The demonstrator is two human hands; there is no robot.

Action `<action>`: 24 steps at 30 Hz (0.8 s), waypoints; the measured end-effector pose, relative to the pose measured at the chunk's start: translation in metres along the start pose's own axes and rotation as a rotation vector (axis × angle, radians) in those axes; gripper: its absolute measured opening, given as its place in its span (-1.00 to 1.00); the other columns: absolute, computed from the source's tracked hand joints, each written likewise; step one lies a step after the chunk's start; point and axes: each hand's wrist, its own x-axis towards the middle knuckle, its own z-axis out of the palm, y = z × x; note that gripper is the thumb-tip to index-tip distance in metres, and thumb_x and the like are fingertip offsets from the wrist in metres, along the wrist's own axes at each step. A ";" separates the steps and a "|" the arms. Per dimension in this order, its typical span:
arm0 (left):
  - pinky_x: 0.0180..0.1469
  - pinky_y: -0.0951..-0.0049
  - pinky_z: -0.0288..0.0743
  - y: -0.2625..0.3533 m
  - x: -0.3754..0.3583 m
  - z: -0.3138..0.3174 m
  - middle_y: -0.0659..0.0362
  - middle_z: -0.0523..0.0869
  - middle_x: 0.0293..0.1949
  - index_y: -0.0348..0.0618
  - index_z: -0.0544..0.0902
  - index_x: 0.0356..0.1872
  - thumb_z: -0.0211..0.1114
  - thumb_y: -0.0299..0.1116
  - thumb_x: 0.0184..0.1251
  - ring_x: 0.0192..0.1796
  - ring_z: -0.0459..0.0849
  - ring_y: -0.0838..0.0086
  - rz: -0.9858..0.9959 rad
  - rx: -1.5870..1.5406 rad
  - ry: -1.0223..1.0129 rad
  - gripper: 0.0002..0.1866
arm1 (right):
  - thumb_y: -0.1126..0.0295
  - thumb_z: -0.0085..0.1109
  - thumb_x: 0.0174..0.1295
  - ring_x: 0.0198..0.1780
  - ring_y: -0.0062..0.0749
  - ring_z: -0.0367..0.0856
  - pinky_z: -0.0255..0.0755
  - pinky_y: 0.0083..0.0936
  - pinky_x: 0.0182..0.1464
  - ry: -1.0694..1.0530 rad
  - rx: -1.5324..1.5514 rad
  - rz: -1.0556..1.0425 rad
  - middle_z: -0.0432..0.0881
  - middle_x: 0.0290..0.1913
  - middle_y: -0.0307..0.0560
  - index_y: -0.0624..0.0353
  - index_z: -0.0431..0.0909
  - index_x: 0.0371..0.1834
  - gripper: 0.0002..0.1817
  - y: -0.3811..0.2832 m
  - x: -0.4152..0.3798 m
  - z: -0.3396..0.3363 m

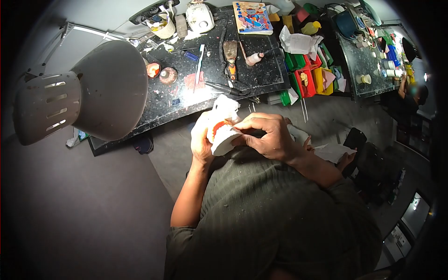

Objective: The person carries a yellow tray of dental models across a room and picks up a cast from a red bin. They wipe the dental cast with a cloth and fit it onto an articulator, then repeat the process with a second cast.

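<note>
My left hand (201,143) is closed around a white plaster dental model (224,145), held in front of my chest near the bench edge. Orange-red wax (217,127) lines the inner curve of the model. From the other side my right hand (268,136) grips the model's edge, thumb and fingers pinched close to the wax. A bright white plaster piece (226,106) rises just above my left hand, washed out by the lamp light. Past it on the bench lie a dark pen-shaped tool (223,88) and a blue-and-white toothbrush (199,63).
A large grey lamp (112,91) hangs at the left. The black speckled workbench (261,50) carries a torch-like tool (230,58), a small bottle (255,59) and a colourful booklet (252,18). Coloured bins (319,80) stand right. Another person (413,95) is at the far right bench.
</note>
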 end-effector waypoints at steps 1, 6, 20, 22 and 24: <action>0.12 0.37 0.49 -0.002 -0.001 -0.002 -0.06 0.66 -0.03 -0.47 0.59 0.01 -0.10 -0.15 0.51 0.00 0.66 0.32 -0.069 -0.141 0.007 -0.50 | 0.48 0.44 0.12 -0.30 -0.26 0.71 0.53 -0.43 -0.26 0.002 -0.001 0.001 0.71 -0.32 -0.02 0.27 0.71 -0.22 -0.82 -0.002 0.000 -0.001; 0.01 0.40 0.54 0.001 -0.004 -0.008 -0.08 0.71 -0.12 -0.53 0.62 -0.09 -0.08 -0.16 0.45 -0.10 0.70 0.32 0.077 0.073 -0.011 -0.49 | 0.50 0.47 0.07 -0.24 -0.32 0.74 0.56 -0.49 -0.21 -0.064 -0.016 0.023 0.73 -0.27 -0.01 0.26 0.71 -0.24 -0.80 -0.010 -0.004 -0.006; 0.21 0.00 0.46 -0.005 -0.026 -0.018 -0.06 0.70 -0.22 -0.39 0.59 -0.25 -0.03 -0.39 0.31 -0.12 0.70 0.09 -0.052 -0.484 0.160 -0.73 | 0.41 0.58 -0.17 -0.24 -0.16 0.63 0.54 -0.32 -0.24 -0.190 -0.051 -0.281 0.58 -0.24 -0.08 0.13 0.62 -0.11 -0.52 -0.008 -0.008 -0.004; 0.22 -0.04 0.46 -0.006 -0.025 -0.022 -0.06 0.69 -0.21 -0.38 0.58 -0.26 -0.03 -0.39 0.30 -0.11 0.70 0.08 -0.005 -0.439 0.120 -0.74 | 0.42 0.58 -0.17 -0.24 -0.14 0.63 0.55 -0.30 -0.24 -0.197 0.006 -0.305 0.56 -0.22 -0.05 0.13 0.57 -0.02 -0.44 -0.009 -0.008 -0.003; 0.21 -0.10 0.46 -0.006 -0.021 -0.028 -0.08 0.68 -0.20 -0.36 0.55 -0.28 -0.03 -0.41 0.29 -0.11 0.70 0.09 0.044 -0.393 0.005 -0.77 | 0.42 0.58 -0.16 -0.23 -0.14 0.64 0.55 -0.29 -0.24 -0.199 -0.007 -0.332 0.56 -0.21 -0.04 0.13 0.55 0.00 -0.42 -0.008 -0.008 -0.001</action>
